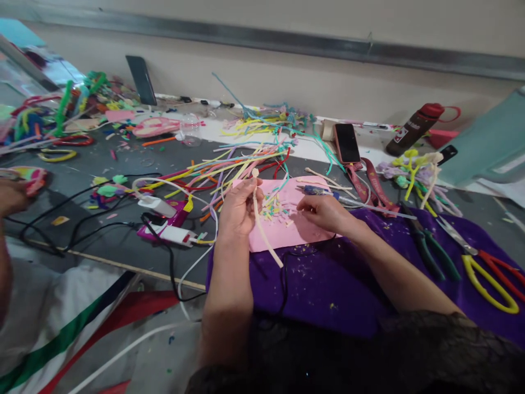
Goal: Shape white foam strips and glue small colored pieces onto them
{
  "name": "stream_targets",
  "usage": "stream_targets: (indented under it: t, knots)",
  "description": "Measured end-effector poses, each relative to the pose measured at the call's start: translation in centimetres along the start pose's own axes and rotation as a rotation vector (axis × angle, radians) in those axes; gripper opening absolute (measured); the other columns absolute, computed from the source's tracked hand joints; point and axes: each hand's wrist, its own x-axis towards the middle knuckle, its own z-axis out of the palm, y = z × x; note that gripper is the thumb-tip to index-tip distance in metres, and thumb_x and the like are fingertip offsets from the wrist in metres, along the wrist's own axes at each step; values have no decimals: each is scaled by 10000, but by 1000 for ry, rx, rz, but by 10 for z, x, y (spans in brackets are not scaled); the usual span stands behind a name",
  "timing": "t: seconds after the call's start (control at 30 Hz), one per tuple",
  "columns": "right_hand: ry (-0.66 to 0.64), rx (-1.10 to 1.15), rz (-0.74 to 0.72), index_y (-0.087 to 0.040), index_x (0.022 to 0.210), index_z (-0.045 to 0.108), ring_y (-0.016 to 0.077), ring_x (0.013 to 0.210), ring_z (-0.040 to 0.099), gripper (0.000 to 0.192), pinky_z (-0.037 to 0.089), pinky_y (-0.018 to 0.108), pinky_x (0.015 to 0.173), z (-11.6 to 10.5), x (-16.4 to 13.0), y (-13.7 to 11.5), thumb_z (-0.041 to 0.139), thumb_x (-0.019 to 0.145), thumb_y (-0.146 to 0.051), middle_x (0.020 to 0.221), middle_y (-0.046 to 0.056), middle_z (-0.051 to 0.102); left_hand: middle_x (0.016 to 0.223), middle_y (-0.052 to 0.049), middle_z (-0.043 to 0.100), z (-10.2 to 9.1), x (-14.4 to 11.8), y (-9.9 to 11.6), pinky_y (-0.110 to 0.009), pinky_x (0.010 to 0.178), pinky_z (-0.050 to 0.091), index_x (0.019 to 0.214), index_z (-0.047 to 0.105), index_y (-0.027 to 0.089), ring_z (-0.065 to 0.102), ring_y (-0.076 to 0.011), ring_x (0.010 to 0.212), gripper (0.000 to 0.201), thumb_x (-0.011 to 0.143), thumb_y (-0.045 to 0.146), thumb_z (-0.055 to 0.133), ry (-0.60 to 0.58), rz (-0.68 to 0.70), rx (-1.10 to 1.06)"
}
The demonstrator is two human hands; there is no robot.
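Note:
A cream pipe cleaner [266, 235] is pinched in my left hand [238, 213], its rolled or knobbed end showing above the fingertips and its tail hanging down toward me. My right hand [326, 212] rests low over a pink sheet [262, 244], fingers drawn together beside small coloured clippings [275, 207]; whatever lies between those fingertips is hidden. A blue pen-like tool [314, 190] lies just beyond the right hand. Under the sheet spreads a purple cloth [320, 298].
Green-handled pliers [437, 254] and red-and-yellow scissors [479, 262] lie at right. Behind are loose pipe cleaners [241, 164], a phone [346, 143] and a dark bottle [414, 131]. Cables and a purple power strip [174, 219] sit left. Another person's hand [12, 196] shows far left.

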Motion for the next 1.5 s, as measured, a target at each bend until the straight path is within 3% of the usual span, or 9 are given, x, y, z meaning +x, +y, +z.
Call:
stream_targets:
  t: [0.2, 0.43, 0.57, 0.7, 0.9, 0.97, 1.07, 1.33, 1.5]
  knots:
    - [-77, -344, 4, -194, 951, 651, 184, 863, 591, 218, 379, 247, 643, 4, 2, -6, 465, 840, -221, 956, 71, 656, 459, 49, 530, 3, -1, -3, -150, 301, 226, 740, 606, 136, 374, -21, 309, 211, 638, 309, 668, 3, -1, 34]
    - [-79, -498, -149, -202, 986, 621, 163, 760, 580, 252, 327, 246, 566, 21, 8, -22, 399, 877, -247, 924, 67, 617, 485, 39, 546, 7, -3, -9, -152, 318, 247, 739, 625, 137, 376, -22, 329, 180, 664, 299, 648, -25, 11, 72]
    - [-101, -576, -126, -142, 898, 623, 180, 752, 574, 265, 298, 256, 530, 33, 12, -29, 391, 871, -267, 888, 110, 600, 484, 39, 545, 9, -3, -10, -154, 318, 234, 740, 627, 144, 372, -23, 331, 176, 660, 300, 644, -25, 1, 101]
    - [-5, -423, -122, -113, 903, 597, 179, 746, 565, 229, 328, 251, 555, 30, 12, -25, 400, 850, -218, 887, 116, 600, 484, 37, 552, 10, -3, -11, -152, 317, 242, 742, 624, 143, 384, -26, 326, 194, 648, 310, 651, -22, -11, 121]
    - [106, 407, -11, -163, 755, 534, 93, 547, 489, 77, 371, 207, 524, 2, 11, -13, 457, 755, -171, 628, -25, 530, 513, 17, 593, 15, -7, -16, -144, 300, 222, 753, 630, 133, 376, -19, 311, 224, 658, 333, 660, -73, -104, 225]
    - [116, 574, 11, -166, 736, 523, 78, 504, 463, 52, 364, 194, 489, -7, 10, -14, 471, 736, -176, 604, -41, 502, 535, 7, 608, 18, -8, -19, -134, 312, 239, 750, 631, 128, 391, -14, 323, 232, 659, 338, 670, -85, -136, 261]
    - [156, 534, 10, -162, 698, 533, 68, 494, 433, 51, 340, 184, 477, -15, 6, -18, 485, 718, -160, 593, -43, 492, 554, -3, 621, 22, -9, -24, -128, 324, 256, 724, 617, 128, 418, -16, 339, 237, 653, 342, 688, -118, -170, 290]
    - [211, 82, -68, -146, 728, 601, 92, 577, 489, 91, 315, 201, 533, -17, 0, -28, 510, 739, -148, 653, 8, 598, 559, -14, 632, 28, -12, -28, -150, 330, 309, 723, 590, 136, 467, -52, 360, 270, 619, 352, 715, -157, -124, 430]
    - [255, 64, -76, -140, 752, 607, 81, 544, 461, 102, 307, 199, 520, -19, -2, -30, 505, 754, -145, 649, 7, 586, 566, -13, 633, 28, -12, -28, -153, 348, 320, 699, 586, 134, 461, -47, 366, 243, 653, 352, 682, -189, -124, 466]
